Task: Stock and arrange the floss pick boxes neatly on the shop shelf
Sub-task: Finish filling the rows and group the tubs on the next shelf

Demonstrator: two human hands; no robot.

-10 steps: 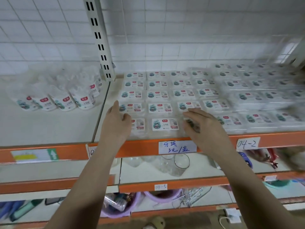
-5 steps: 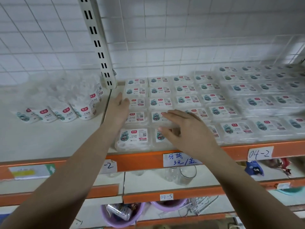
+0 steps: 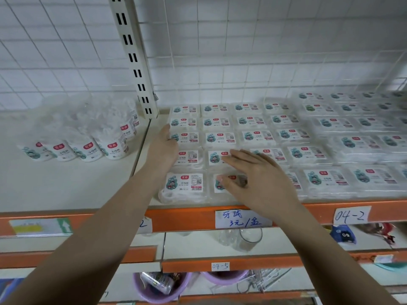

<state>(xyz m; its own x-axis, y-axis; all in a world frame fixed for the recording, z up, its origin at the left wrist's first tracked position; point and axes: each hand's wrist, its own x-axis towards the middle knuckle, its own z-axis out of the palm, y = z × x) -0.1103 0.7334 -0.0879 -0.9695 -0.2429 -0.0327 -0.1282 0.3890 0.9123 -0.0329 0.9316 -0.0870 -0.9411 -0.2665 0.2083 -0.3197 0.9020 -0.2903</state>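
Clear floss pick boxes (image 3: 221, 137) with white labels lie flat in rows on the white shelf (image 3: 88, 186). My left hand (image 3: 164, 147) lies with straight fingers against the left edge of the leftmost column, beside the third and fourth rows from the front. My right hand (image 3: 253, 179) hovers spread over the front two rows of the second column, its thumb over the front box (image 3: 222, 183). I cannot tell whether it touches. The front-left box (image 3: 184, 187) sits uncovered.
Floss pick pouches (image 3: 92, 146) lean in a row on the left shelf bay. A slotted upright post (image 3: 134, 56) divides the bays. The orange shelf edge (image 3: 187, 219) carries paper labels. Lower shelves hold glass jars (image 3: 242, 237) and purple tubs (image 3: 154, 289).
My left hand has slid from the front row back along the left column's edge. My right hand has moved left, from the third column to the second.
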